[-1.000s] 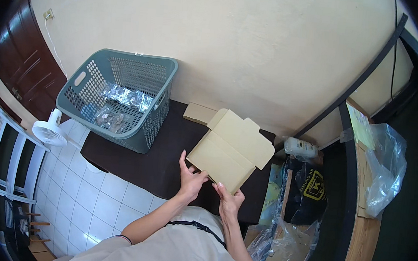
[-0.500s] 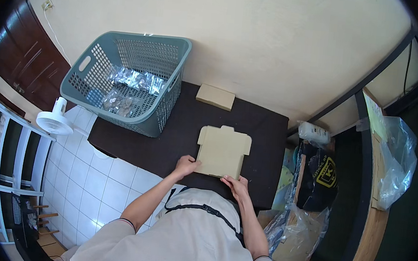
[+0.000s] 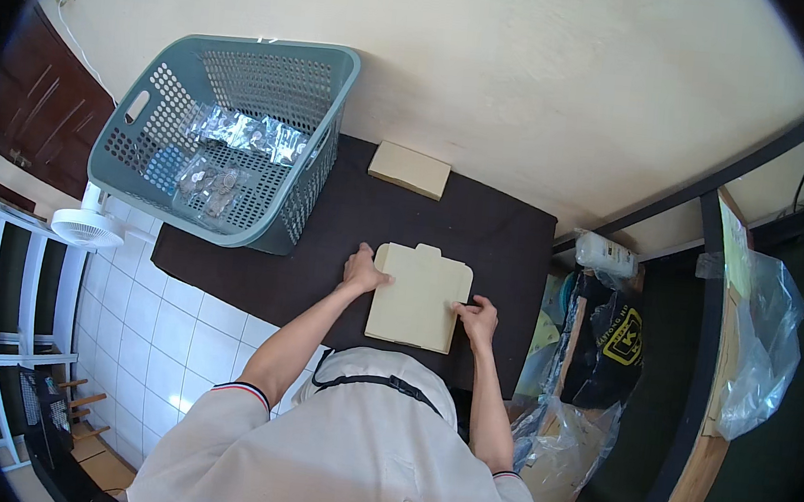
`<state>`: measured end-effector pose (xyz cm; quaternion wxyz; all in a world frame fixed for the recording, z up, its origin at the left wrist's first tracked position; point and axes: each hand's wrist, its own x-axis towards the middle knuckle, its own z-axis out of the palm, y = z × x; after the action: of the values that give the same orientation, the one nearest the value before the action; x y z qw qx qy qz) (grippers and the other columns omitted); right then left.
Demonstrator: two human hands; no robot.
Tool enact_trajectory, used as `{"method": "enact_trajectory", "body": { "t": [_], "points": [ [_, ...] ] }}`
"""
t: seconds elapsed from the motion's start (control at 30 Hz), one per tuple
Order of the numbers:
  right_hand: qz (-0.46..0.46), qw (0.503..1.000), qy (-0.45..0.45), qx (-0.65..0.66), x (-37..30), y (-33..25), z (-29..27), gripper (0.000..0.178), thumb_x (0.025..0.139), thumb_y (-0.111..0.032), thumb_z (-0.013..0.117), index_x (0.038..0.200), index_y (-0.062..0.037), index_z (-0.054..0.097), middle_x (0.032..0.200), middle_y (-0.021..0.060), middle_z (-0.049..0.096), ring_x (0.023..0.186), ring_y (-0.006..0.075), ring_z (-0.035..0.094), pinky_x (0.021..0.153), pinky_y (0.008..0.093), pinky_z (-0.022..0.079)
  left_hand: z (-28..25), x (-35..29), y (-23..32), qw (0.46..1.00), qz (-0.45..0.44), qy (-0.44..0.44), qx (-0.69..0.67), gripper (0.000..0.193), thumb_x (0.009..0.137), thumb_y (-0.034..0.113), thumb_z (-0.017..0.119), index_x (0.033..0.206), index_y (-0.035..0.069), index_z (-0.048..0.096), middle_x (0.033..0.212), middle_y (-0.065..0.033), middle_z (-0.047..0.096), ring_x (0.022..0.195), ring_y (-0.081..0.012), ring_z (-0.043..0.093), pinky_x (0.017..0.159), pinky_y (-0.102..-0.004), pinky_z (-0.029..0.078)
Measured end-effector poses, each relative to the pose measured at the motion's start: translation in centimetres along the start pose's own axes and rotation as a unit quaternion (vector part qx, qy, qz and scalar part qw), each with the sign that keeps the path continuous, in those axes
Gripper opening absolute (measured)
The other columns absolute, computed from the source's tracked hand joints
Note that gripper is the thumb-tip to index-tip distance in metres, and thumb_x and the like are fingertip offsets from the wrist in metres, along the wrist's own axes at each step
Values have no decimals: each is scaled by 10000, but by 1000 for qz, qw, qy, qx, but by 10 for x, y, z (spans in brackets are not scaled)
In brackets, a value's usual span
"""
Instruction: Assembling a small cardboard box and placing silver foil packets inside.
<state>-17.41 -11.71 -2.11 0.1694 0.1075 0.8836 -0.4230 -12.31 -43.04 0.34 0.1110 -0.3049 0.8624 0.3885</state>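
Observation:
A flat tan cardboard box (image 3: 420, 300) lies on the dark-covered table in front of me, with a small tab sticking up at its far edge. Along its left side is my left hand (image 3: 363, 272), the thumb pressing on the box's edge and the fingers beside it. My right hand (image 3: 478, 321) grips the opposite side, its fingers curled and the tips at the edge. The fingers' undersides are hidden.
A grey-green laundry basket (image 3: 280, 224) holding several clear plastic packets (image 3: 245, 132) stands on the table (image 3: 348, 206) at left. Another cardboard box (image 3: 409, 168) lies near the wall. A white fan (image 3: 87, 227) is left of the table; plastic-wrapped goods (image 3: 604, 254) crowd the right.
Both hands have moved from the box's near part farther up its sides. The side flaps that stuck out at the far end are now turned in.

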Motion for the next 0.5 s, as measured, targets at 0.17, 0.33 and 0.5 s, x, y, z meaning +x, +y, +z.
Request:
{"method": "enact_trajectory", "body": {
  "t": [0.17, 0.33, 0.5],
  "points": [
    [-47, 997, -21, -60, -11, -44, 14, 1079, 605, -176, 1014, 1529, -51, 470, 964, 138, 727, 950, 286, 734, 906, 427, 593, 3, -8, 13, 998, 35, -52, 20, 1003, 547, 137, 1046, 1305, 47, 395, 1223, -286, 716, 1191, -460, 689, 1017, -509, 555],
    [-37, 997, -6, -63, -3, -36, 23, 1080, 586, -129, 1017, 1507, -57, 456, 968, 141, 684, 953, 336, 709, 910, 466, 586, 13, -9, -3, 993, 114, -30, -13, 1004, 544, 113, 1030, 1317, 53, 392, 1198, -276, 708, 1182, -476, 662, 1012, -551, 483],
    [-175, 973, 84, -127, 1, -30, 25, 781, 618, -87, 989, 1234, -9, 515, 1089, 234, 663, 1050, 444, 677, 919, 511, 560, 19, -18, -17, 967, 249, 29, -51, 911, 580, 92, 992, 1295, 50, 429, 1161, -233, 701, 1223, -453, 618, 1005, -544, 408]
  ]
}}
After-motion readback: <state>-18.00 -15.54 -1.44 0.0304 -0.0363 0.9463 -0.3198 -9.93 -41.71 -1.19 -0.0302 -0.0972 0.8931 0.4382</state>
